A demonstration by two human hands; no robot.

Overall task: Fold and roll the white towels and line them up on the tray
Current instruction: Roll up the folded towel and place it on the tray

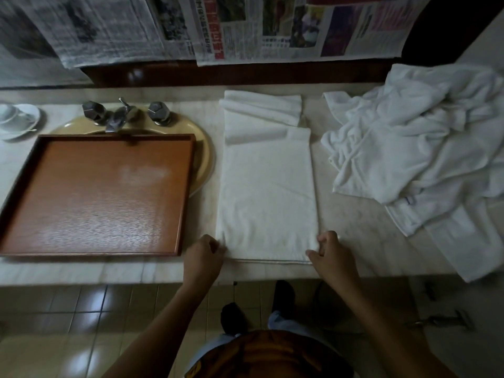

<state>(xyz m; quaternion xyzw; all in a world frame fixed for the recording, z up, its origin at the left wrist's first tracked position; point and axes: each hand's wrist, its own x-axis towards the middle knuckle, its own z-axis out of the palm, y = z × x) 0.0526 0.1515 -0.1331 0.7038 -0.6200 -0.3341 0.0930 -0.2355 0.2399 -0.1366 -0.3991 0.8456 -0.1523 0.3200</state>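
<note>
Both forearms reach forward. Our left grip point(204, 252) and right grip point(333, 253), fingers curled, pinch the near corners of the folded towel point(267, 192), which lies flat on the bench point(362, 241) beside the tray point(95, 203).

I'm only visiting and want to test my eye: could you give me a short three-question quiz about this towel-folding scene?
1. True or false: a rolled towel already lies on the tray.
2. Where is the heap of unfolded towels? A) on the tray B) on the counter, right of the flat towel C) on the floor
3. Fill in: the left hand and right hand each hold a corner of the flat towel at its ___ edge (near or far from the person).

Key: 1 false; 2 B; 3 near.
</note>
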